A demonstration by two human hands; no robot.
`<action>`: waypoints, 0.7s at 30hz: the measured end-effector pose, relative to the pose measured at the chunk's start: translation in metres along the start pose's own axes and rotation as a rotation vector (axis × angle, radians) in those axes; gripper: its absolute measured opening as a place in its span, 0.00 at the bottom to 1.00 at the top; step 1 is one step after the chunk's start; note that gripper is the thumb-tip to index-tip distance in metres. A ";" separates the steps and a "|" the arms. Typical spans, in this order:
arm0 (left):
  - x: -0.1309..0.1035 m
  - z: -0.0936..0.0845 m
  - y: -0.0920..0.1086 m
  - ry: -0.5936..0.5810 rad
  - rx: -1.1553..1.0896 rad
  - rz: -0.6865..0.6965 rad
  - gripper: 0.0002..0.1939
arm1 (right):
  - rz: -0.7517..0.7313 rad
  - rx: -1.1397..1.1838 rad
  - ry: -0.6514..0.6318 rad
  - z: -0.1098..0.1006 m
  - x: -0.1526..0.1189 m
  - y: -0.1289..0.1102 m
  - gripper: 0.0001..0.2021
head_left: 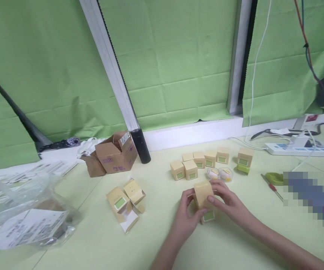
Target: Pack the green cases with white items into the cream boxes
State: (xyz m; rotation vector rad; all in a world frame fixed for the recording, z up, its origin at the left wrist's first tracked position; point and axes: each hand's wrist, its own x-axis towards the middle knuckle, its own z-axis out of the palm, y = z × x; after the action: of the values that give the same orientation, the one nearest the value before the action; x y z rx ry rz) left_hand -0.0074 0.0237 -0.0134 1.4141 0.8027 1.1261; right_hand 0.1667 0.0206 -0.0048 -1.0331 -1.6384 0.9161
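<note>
A small tan box (pixel 203 195) with a green-and-white label near its bottom is held between both hands at the lower middle. My left hand (pixel 188 217) grips its left side, thumb across the lower front. On the right side and upper front are the fingers and thumb of my right hand (pixel 226 198). Behind them stand several closed tan boxes (pixel 190 169) with green labels. A clear pack with two round white-and-yellow items (pixel 220 174) lies just beyond my hands. Opened tan boxes (pixel 119 202) lie to the left.
An open brown carton (pixel 116 155) and a black cylinder (pixel 140 146) stand at the back. A plastic bag (pixel 32 225) lies at left. At right are a power strip (pixel 302 149), a green dish (pixel 274 179), a red-handled tool (pixel 272 187) and another tan box (pixel 244 156) on a green item.
</note>
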 end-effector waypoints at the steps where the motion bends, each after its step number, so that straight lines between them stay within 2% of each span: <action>1: 0.000 0.000 0.000 -0.013 0.060 0.015 0.21 | -0.004 -0.012 0.006 -0.001 0.000 -0.002 0.11; 5: -0.002 0.000 0.001 -0.082 0.229 0.050 0.17 | -0.036 -0.036 0.063 -0.002 -0.001 -0.003 0.10; 8: -0.005 0.001 -0.001 -0.080 0.221 0.028 0.25 | 0.024 0.002 0.138 0.000 0.001 0.000 0.17; 14: -0.008 0.001 -0.007 -0.017 0.129 -0.063 0.33 | 0.134 0.082 -0.029 -0.001 0.008 -0.008 0.16; 18: -0.008 0.003 -0.006 -0.032 0.150 -0.054 0.32 | 0.198 0.087 0.002 0.005 0.008 -0.004 0.18; 21: -0.005 -0.001 -0.006 -0.068 0.259 0.006 0.27 | 0.189 -0.119 0.031 0.009 0.010 0.006 0.20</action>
State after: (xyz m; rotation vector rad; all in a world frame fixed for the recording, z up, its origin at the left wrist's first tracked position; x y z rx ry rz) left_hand -0.0091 0.0202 -0.0200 1.6609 0.9215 0.9991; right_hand 0.1572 0.0310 -0.0092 -1.2951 -1.6046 0.9299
